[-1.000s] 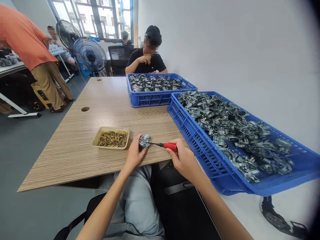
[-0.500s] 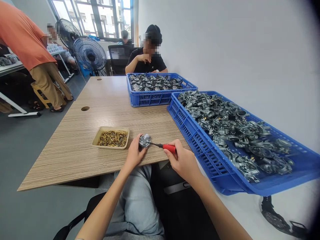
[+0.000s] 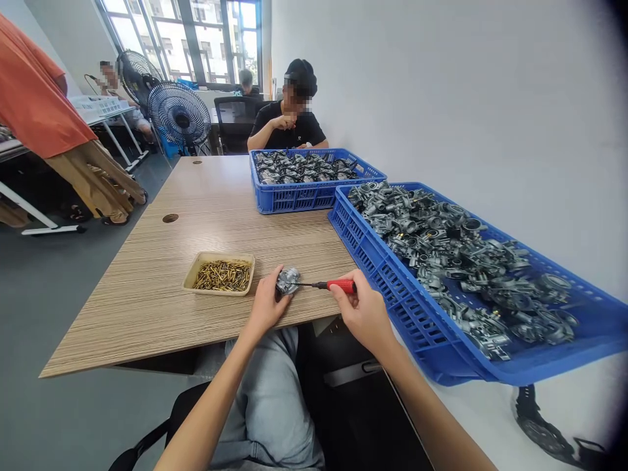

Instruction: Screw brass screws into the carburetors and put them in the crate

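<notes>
The fingers of the left hand (image 3: 265,304) curl round a grey metal part (image 3: 289,280) near the front edge of the wood-grain desk (image 3: 127,307). Those of the right hand (image 3: 364,307) grip a red-handled screwdriver (image 3: 343,286), its shaft pointing at the part. Both forearms reach forward. Left sits a tub (image 3: 190,278) of brass pieces (image 3: 223,275); right, a blue crate (image 3: 387,288). Beyond: a seated person (image 3: 287,135), a fan (image 3: 179,114), a window (image 3: 196,39).

Left grip (image 3: 267,302) on metal part (image 3: 288,280); right grip (image 3: 363,306) on red-handled screwdriver (image 3: 321,285), pointed at part.
</notes>
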Tool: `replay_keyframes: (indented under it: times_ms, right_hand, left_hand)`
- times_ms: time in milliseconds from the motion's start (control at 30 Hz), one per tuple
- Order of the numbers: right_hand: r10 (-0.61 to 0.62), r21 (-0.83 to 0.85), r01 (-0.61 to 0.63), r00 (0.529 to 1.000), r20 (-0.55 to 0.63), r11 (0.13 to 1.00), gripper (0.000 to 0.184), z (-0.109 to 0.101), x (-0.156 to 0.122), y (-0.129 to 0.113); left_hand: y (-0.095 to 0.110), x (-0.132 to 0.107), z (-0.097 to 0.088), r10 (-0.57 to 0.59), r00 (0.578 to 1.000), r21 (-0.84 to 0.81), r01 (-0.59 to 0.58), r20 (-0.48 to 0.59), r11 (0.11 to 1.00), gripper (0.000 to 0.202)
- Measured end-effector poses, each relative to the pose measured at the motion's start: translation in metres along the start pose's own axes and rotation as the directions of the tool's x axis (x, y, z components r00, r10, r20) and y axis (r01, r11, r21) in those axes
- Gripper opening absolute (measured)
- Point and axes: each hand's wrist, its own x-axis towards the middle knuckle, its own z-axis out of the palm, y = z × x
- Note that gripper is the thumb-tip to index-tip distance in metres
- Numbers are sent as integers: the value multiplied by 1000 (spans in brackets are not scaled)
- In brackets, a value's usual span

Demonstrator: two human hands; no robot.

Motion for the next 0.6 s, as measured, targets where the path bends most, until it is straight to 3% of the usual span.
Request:
replay_keyframes:
  times_ms: [167, 267, 433, 600]
  right_hand:
    - [118, 249, -80, 983, -140, 965, 30, -2, 16, 28]
    - [228, 387, -155, 962, -150, 909, 33, 2, 24, 46]
    - [326, 577, -251, 945, -27, 777, 41, 8, 32, 64]
    - [372, 603, -382, 916, 148, 701, 49, 13, 33, 71]
  left_hand:
    - [2, 0, -1, 43, 995, 3, -44, 93, 999, 80]
    - [4, -1, -2, 45, 994, -2, -45, 99, 999, 81]
    - [2, -2, -1, 38, 996, -29, -35, 78, 999, 79]
    - [1, -2, 1, 20, 1000, -77, -21, -18, 997, 73]
